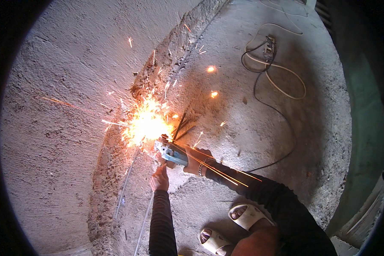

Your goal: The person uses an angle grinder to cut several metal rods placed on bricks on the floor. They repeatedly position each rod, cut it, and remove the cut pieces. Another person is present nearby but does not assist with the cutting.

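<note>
two bare hands come together at one blue-and-grey angle grinder. the right hand is clasped round the rear of the grinder's body; the left hand is just below the grinder's head, on the person's side of it, its fingers curled up toward the tool. whether those fingers grasp a handle, hold a rod or only brace there cannot be told.

the grinder lies directly between and ahead of the hands, its long axis slanting from the right hand toward the upper left, where its head meets a burst of sparks. the right hand is nearer the tail of the body, the left hand nearer the head. glare hides the disc and whatever it touches, and bright streaks cross the right sleeve.

just ahead of the grinder stand some dark bars, close to the glow. one thin rod runs back toward the person from below the grinder; another thin rod lies to its left, along a broken concrete edge. beyond that edge, farther left of the grinder, spreads a rough grey slab.

to the grinder's right, a black cable curves from the right sleeve up to a power strip, beside a looped white cable. behind the grinder, to its right, are two pale sandals on the person's feet; a green sheet hangs far right.
</note>
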`<action>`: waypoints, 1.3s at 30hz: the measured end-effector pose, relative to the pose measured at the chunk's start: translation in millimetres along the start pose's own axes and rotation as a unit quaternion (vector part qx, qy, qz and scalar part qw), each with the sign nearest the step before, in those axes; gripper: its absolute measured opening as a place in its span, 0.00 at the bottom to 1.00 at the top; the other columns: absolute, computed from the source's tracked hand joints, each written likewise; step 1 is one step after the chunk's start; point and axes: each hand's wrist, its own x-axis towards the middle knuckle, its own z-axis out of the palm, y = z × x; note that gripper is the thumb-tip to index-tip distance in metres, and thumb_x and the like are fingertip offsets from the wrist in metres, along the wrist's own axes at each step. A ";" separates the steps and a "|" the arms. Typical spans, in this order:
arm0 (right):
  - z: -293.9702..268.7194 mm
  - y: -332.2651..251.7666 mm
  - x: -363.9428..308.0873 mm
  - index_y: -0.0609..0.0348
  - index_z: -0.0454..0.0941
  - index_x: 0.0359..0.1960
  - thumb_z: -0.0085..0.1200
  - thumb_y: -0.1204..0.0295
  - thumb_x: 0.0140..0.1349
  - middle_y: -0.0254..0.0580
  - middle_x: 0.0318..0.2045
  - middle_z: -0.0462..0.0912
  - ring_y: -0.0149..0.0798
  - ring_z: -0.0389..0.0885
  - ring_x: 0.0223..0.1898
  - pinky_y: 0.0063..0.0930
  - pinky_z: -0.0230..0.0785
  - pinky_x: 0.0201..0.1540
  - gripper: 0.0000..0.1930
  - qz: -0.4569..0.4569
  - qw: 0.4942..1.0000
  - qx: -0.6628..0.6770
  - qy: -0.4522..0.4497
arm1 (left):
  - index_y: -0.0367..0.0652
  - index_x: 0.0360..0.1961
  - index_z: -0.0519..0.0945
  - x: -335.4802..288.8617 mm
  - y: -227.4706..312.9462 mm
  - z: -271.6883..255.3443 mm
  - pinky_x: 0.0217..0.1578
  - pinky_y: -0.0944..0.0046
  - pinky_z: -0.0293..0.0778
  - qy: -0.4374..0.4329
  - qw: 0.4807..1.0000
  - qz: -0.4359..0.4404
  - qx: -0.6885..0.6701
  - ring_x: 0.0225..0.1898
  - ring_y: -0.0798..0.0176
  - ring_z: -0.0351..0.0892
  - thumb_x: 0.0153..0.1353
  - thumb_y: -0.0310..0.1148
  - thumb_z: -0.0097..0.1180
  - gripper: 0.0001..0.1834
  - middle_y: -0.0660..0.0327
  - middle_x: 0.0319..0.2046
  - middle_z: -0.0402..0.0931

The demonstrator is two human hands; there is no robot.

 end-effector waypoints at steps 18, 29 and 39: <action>-1.1 -3.4 6.6 0.61 0.71 0.50 0.68 0.58 0.44 0.56 0.38 0.86 0.55 0.87 0.41 0.48 0.79 0.45 0.32 -0.001 1.000 0.004 0.015 | 0.53 0.26 0.81 -0.2 -8.3 15.6 0.22 0.39 0.70 0.042 0.998 -0.016 0.033 0.21 0.39 0.79 0.71 0.57 0.46 0.25 0.48 0.19 0.79; 6.7 -2.0 13.7 0.61 0.70 0.52 0.71 0.56 0.43 0.53 0.39 0.86 0.53 0.87 0.41 0.46 0.79 0.44 0.36 -0.017 1.000 -0.023 0.012 | 0.52 0.32 0.81 -1.3 -0.9 4.4 0.25 0.35 0.71 0.015 1.000 -0.010 0.012 0.25 0.35 0.80 0.72 0.60 0.40 0.27 0.44 0.21 0.79; -1.8 -7.7 11.8 0.58 0.73 0.49 0.71 0.57 0.41 0.53 0.39 0.85 0.52 0.87 0.42 0.46 0.79 0.44 0.33 0.010 1.000 -0.018 0.002 | 0.53 0.32 0.80 -2.8 6.1 -3.4 0.26 0.36 0.72 -0.001 0.999 -0.032 0.042 0.26 0.35 0.81 0.72 0.57 0.42 0.24 0.46 0.22 0.80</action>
